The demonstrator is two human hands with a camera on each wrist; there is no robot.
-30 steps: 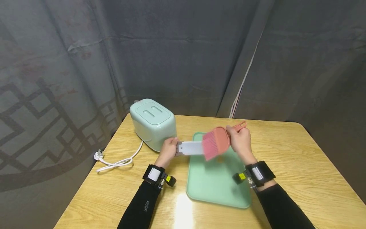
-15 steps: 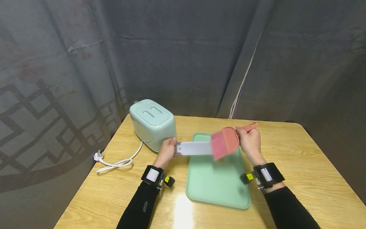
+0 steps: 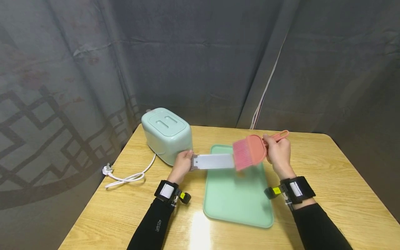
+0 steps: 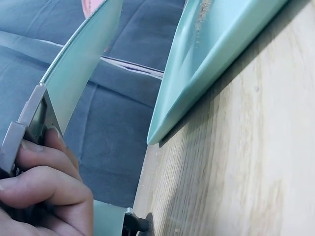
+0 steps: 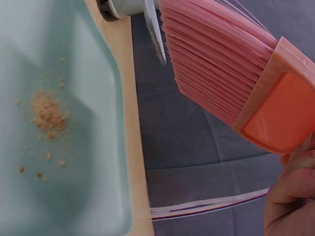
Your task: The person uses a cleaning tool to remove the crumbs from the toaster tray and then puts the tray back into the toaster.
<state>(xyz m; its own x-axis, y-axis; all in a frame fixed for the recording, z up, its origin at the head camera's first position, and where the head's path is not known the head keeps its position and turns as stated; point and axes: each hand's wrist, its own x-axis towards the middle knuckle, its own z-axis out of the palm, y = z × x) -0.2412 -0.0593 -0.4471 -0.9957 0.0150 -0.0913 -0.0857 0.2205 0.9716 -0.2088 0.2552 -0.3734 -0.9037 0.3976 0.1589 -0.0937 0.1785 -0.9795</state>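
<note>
Green tray (image 3: 237, 208): on the worktop (image 3: 325, 187), below and between both hands; smooth, probably light plastic, best lifted by its rim.
Crumbs (image 5: 48, 115): loose heap in the green tray, below the right hand; likely dry, easily scattered.
Left hand (image 3: 182, 162): fingers curled round one end of the flat plate.
Flat plate (image 3: 215, 161): reaches from the left hand toward the right, above the green tray; looks thin, stiff, light, perhaps slick; the thicker gripped end seems surest.
Right hand (image 3: 279, 152): grasping the brush by its handle.
Brush (image 3: 257, 149): bristles by the plate's far end, contact unclear; likely light, soft-bristled, handle the natural hold.
Toaster (image 3: 168, 137): just beyond the left hand; probably heaviest, glossy.
</note>
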